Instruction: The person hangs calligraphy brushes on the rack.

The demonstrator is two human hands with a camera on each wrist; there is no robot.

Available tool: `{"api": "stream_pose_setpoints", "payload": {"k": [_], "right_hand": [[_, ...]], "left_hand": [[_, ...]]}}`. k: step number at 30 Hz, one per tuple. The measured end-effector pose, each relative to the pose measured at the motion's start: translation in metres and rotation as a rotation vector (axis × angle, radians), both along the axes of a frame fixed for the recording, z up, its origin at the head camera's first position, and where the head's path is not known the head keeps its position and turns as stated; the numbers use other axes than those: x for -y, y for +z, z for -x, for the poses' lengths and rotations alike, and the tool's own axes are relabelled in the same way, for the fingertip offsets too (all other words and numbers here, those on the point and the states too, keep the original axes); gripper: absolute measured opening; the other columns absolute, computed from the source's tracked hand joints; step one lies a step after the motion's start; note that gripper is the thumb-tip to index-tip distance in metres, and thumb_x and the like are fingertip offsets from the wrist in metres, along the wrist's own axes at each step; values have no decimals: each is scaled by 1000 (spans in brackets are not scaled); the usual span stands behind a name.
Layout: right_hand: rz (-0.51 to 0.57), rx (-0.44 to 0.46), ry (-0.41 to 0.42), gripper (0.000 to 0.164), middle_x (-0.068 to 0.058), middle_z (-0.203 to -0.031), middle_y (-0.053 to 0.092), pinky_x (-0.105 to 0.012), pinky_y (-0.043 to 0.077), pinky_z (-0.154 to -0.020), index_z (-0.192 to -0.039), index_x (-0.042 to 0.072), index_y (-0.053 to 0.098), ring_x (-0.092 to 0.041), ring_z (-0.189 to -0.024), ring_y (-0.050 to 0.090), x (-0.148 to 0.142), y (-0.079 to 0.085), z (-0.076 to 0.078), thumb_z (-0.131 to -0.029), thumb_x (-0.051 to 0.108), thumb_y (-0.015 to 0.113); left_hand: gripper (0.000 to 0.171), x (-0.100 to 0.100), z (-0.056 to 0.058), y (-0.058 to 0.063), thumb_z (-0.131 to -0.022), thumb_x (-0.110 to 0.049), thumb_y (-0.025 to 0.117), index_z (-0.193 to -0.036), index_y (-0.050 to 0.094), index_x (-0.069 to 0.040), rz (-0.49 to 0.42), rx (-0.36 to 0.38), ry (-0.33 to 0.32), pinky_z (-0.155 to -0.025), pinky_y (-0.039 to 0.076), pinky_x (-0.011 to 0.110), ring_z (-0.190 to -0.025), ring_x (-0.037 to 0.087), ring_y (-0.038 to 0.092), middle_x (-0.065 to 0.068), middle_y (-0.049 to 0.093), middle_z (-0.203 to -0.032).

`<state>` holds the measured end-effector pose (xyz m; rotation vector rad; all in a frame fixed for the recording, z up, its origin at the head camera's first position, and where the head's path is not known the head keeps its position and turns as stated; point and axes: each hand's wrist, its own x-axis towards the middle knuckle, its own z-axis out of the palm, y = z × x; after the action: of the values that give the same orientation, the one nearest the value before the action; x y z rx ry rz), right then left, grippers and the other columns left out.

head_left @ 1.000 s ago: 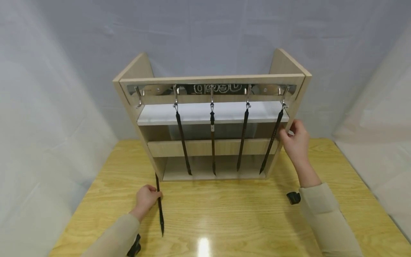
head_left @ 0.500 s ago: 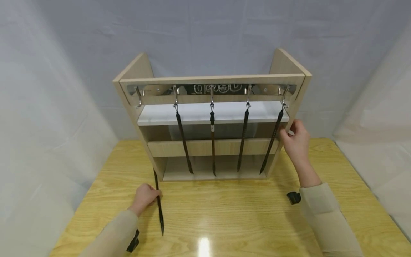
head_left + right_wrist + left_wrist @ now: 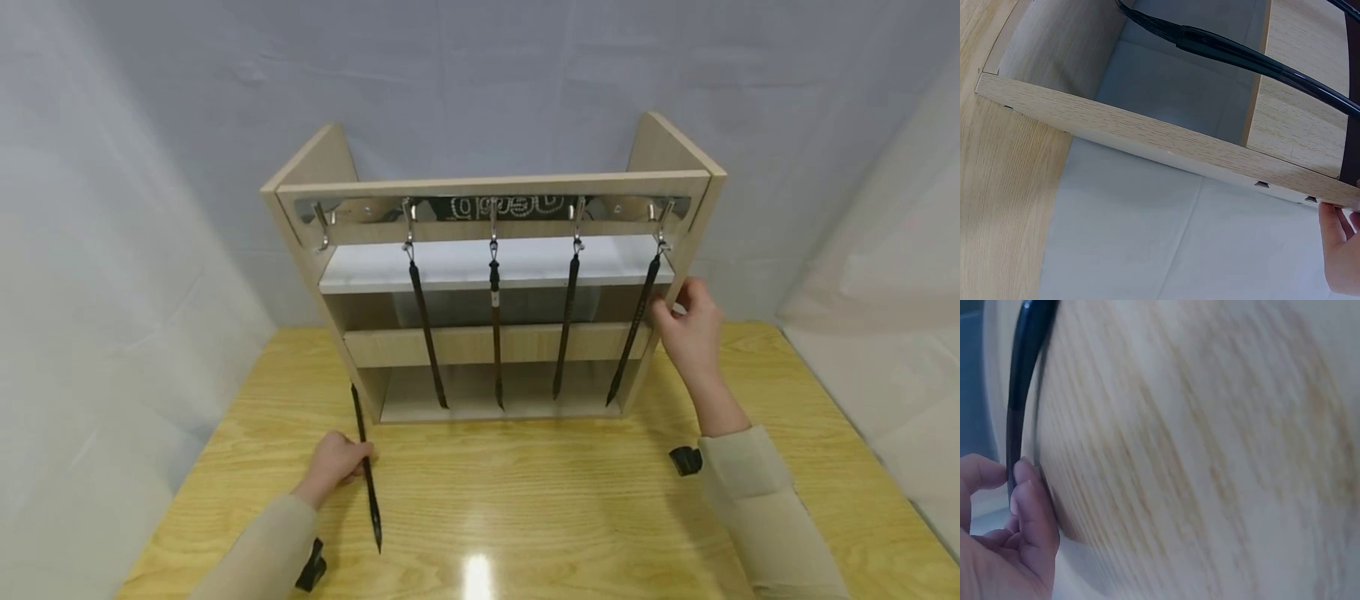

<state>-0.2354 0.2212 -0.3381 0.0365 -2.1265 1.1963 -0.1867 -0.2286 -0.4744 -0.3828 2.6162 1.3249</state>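
My left hand (image 3: 335, 465) pinches a dark calligraphy brush (image 3: 374, 510) by its handle, low in front of the shelf's left corner. The brush's tip points toward me and its other end lies beside the shelf's left side. In the left wrist view, thumb and fingers close on the brush handle (image 3: 1015, 437). My right hand (image 3: 692, 333) grips the right side panel (image 3: 678, 275) of the wooden shelf, thumb at the front edge. Several more brushes, such as the brush with a white band (image 3: 497, 333), hang by loops from the metal hook rail (image 3: 367, 208). The leftmost hook (image 3: 322, 227) bears nothing.
The shelf stands upright on a wood-grain table (image 3: 480, 500). It has a white upper board (image 3: 457, 265) and a lower crossbar (image 3: 465, 346). Pale cloth (image 3: 495, 92) hangs behind and at both sides. A hanging brush (image 3: 1229, 53) crosses the right wrist view.
The rear end of the left hand's brush has swung left and now sits further beside the shelf, so the brush slants more. My right hand stays on the side panel.
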Motion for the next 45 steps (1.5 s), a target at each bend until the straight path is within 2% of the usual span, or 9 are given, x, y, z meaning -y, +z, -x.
{"api": "stream_pose_setpoints", "payload": {"k": [4,8,14,18,22,28,31,37,45], "right_hand": [[0,-1,0,21,-21,-91,58,-18,48,-69,-99,-8,52,-29,-92,58,0,0,1,-80,-1,54],[10,-1,5,21,-21,-91,58,-20,49,-70,-100,-8,52,-29,-92,57,0,0,2,-80,-1,53],[17,11,6,22,-21,-92,58,-27,50,-72,-101,-8,52,-29,-93,57,0,0,2,-80,0,53],[24,4,7,22,-22,-92,58,-22,49,-71,-101,-9,52,-29,-92,57,0,0,2,-80,-1,53],[25,-2,8,22,-22,-91,57,-22,49,-71,-100,-9,52,-29,-92,57,-1,0,2,-80,-2,53],[18,2,10,22,-23,-92,57,-31,50,-74,-100,-10,51,-31,-93,57,0,-1,2,-80,-2,52],[17,5,3,22,-23,-92,57,-33,50,-74,-100,-10,51,-31,-93,57,0,-1,1,-80,-2,53],[17,-1,-2,22,-23,-93,57,-31,50,-74,-100,-10,51,-31,-93,57,0,-1,1,-80,-2,53],[18,5,-8,22,-22,-92,57,-27,50,-73,-100,-10,52,-30,-92,57,1,0,1,-79,-2,53]], "left_hand": [[19,4,-3,3,-81,-8,53,-68,56,6,-63,-1,37,-42,45,23,-46,12,50,6,54,-55],[23,7,-6,9,-85,-7,49,-89,53,15,-132,-31,72,-52,50,29,-56,15,56,12,56,-69],[25,8,-14,24,-86,-2,49,-102,46,16,-259,-158,176,-60,51,25,-62,9,55,14,56,-84],[29,6,-16,34,-87,-2,50,-110,41,14,-370,-261,241,-65,50,20,-69,4,56,10,52,-89],[29,2,-19,44,-87,-1,53,-110,42,11,-461,-370,274,-68,50,19,-76,5,57,2,52,-88],[25,-6,-24,61,-85,-1,56,-106,47,8,-591,-502,300,-73,49,20,-81,8,58,0,55,-89],[25,-12,-26,70,-83,-1,58,-104,49,8,-624,-562,281,-74,48,21,-82,9,58,1,57,-89],[15,-26,-28,88,-80,0,63,-92,57,-6,-684,-658,277,-70,49,19,-79,11,57,2,57,-87],[22,-40,-28,105,-74,11,63,-82,63,-10,-711,-781,252,-64,49,17,-73,12,54,2,58,-81]]}}
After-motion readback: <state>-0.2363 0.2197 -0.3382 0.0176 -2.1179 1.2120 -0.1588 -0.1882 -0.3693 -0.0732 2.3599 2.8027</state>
